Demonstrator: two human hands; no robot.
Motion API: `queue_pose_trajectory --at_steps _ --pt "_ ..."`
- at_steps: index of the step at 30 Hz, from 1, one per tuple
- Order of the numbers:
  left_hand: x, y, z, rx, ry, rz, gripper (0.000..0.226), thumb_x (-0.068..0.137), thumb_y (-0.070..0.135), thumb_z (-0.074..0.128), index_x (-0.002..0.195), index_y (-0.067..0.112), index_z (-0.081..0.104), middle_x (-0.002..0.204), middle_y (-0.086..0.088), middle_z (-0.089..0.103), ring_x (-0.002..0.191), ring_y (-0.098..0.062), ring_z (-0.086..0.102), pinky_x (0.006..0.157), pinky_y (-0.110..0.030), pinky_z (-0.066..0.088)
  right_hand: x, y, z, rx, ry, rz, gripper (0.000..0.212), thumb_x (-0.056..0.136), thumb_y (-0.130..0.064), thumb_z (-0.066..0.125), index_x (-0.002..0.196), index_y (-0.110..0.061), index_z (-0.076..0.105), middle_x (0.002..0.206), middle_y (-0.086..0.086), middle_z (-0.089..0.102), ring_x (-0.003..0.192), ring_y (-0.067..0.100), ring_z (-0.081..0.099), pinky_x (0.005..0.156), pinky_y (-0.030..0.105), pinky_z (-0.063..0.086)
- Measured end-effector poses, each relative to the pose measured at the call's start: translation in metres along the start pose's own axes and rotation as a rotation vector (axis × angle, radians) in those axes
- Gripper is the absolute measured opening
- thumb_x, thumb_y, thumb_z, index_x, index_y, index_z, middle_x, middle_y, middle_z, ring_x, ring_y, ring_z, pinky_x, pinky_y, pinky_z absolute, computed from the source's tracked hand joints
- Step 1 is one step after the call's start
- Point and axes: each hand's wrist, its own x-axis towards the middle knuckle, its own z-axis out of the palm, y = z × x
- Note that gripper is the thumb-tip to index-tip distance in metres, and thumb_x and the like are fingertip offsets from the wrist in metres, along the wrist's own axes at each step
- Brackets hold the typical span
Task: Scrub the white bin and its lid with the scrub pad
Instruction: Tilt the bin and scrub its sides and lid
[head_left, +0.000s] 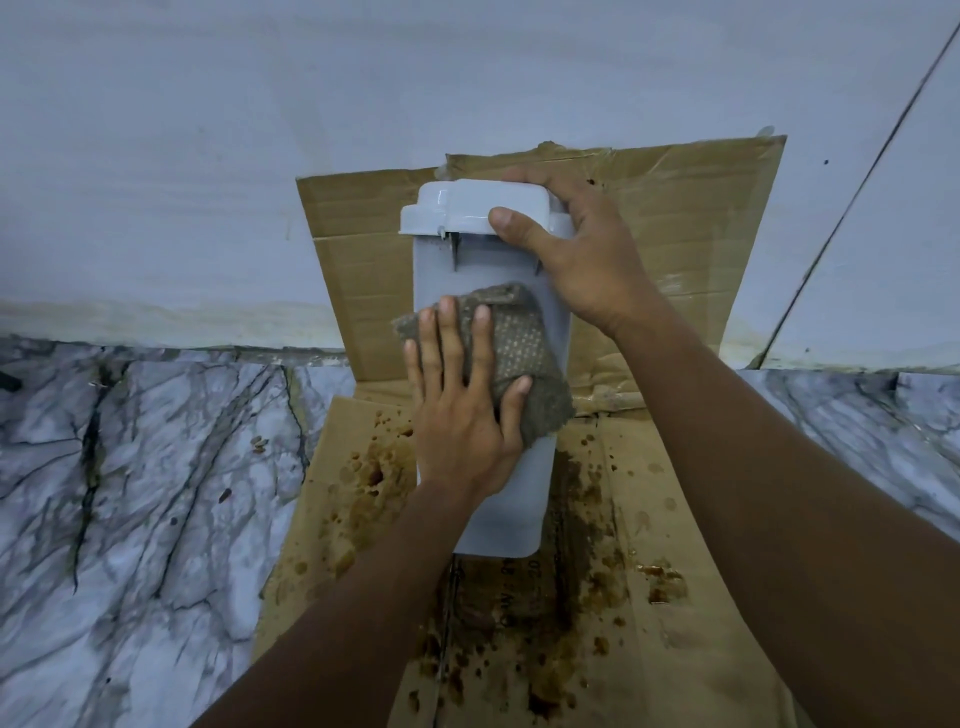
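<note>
Two hands: both are on the bin, one scrubbing and one steadying.
Left hand (462, 415): fingers straight and spread, palm down, pressing the scrub pad (519, 343) flat against the bin's upturned side. It grips nothing.
Right hand (582, 260): curled round the far end, fingers over the top of the lid (452, 210) and thumb on its near face, holding firmly.
White bin (511, 499): lies on its side on the cardboard (675, 623), lid end far toward the wall (415, 78), base end near.
Scrub pad: grey-brown and crumpled, on the middle of the bin's side, overhanging the right edge a little.
Cardboard: spread over the marble floor (130, 493) and bent up against the wall. It is spotted with brown stains (374, 473) on both sides of the bin.
Step in hand: scrubbing the long side panel, by the look of it. The lid and the other faces seem yet to be done.
How to do it well: press evenly through the whole palm and stroke lengthwise from the lid end to the base, overlapping each pass. Brace with the right hand so the bin neither rolls nor slides toward the wall.
Watch for: the pad bunching under the fingers, the seam under the lid's rim being missed, and a cleaned face picking up brown muck when the bin is turned.
</note>
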Motion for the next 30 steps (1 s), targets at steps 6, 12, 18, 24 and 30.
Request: queue_pose_trajectory --at_steps 6,12,18,24,30 --pt "0.025 0.004 -0.008 -0.346 0.083 -0.393 0.068 0.107 0.044 0.032 0.162 0.012 0.009 0.17 -0.008 0.006 0.157 -0.022 0.005 0.123 -0.054 0.02 0.001 0.002 0.001 0.009 0.013 -0.007 0.036 0.086 -0.044 0.072 0.119 -0.03 0.067 0.114 -0.016 0.063 0.111 0.003 0.056 0.098 0.034 0.05" --pt "0.068 0.01 -0.017 -0.477 0.17 -0.498 0.062 0.108 0.034 0.035 0.16 0.007 0.016 0.169 -0.008 0.015 0.155 -0.018 0.012 0.122 -0.016 0.005 0.003 0.008 0.001 0.004 0.023 -0.032 0.043 0.08 -0.053 0.07 0.117 -0.032 0.067 0.118 -0.013 0.065 0.114 0.009 0.058 0.1 0.039 0.05" --pt "0.063 0.021 -0.012 -0.495 0.177 -0.464 0.061 0.104 0.033 0.038 0.159 0.009 0.025 0.162 -0.012 0.033 0.15 -0.026 0.03 0.121 -0.049 0.027 0.001 0.011 -0.002 0.003 0.025 -0.022 0.04 0.08 -0.054 0.07 0.115 -0.035 0.067 0.118 -0.014 0.065 0.115 0.008 0.058 0.099 0.039 0.051" --pt "0.072 0.022 -0.018 -0.425 0.14 -0.466 0.064 0.102 0.032 0.033 0.159 0.007 0.02 0.165 -0.014 0.027 0.152 -0.028 0.024 0.125 -0.046 0.02 0.003 0.01 0.001 -0.001 0.045 -0.027 0.038 0.083 -0.048 0.071 0.117 -0.031 0.066 0.117 -0.015 0.063 0.115 0.007 0.055 0.1 0.035 0.049" --pt "0.042 0.001 -0.007 -0.269 0.09 -0.143 0.059 0.107 0.027 0.04 0.159 0.009 0.02 0.167 -0.015 0.018 0.155 -0.03 0.012 0.125 -0.05 0.018 0.002 0.011 -0.006 0.003 0.025 -0.035 0.038 0.084 -0.047 0.07 0.118 -0.029 0.067 0.118 -0.013 0.065 0.113 0.009 0.058 0.097 0.036 0.051"
